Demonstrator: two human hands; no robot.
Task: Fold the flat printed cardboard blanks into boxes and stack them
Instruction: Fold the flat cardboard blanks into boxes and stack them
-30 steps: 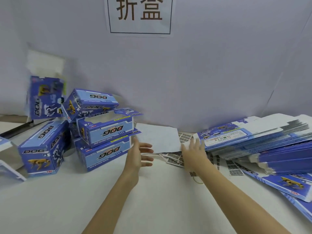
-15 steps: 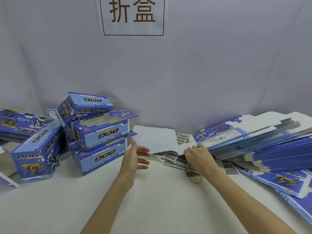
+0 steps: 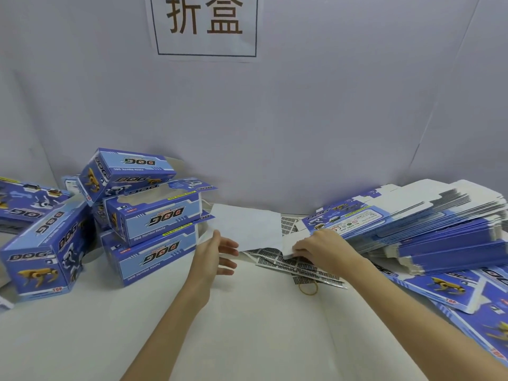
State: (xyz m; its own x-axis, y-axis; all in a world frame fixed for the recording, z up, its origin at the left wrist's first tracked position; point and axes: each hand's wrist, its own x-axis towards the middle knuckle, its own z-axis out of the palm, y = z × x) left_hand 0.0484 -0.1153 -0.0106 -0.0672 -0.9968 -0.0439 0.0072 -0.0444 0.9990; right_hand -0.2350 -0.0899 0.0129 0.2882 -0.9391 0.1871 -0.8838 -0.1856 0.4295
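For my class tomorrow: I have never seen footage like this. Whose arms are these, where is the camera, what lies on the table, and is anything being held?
There is no machine here. One wide-angle camera sits on a person's head and looks down at their two bare arms.

On the white table, at the left, lies a loose pile of folded blue boxes printed with "DOG". At the right lies a stack of flat blanks, the same boxes not yet folded. Between them are a white sheet, barcode label strips and a rubber band.

The right hand pinches the white end flap of the top blank. The left hand is open, fingers spread, holding nothing. A sign hangs on the wall behind.
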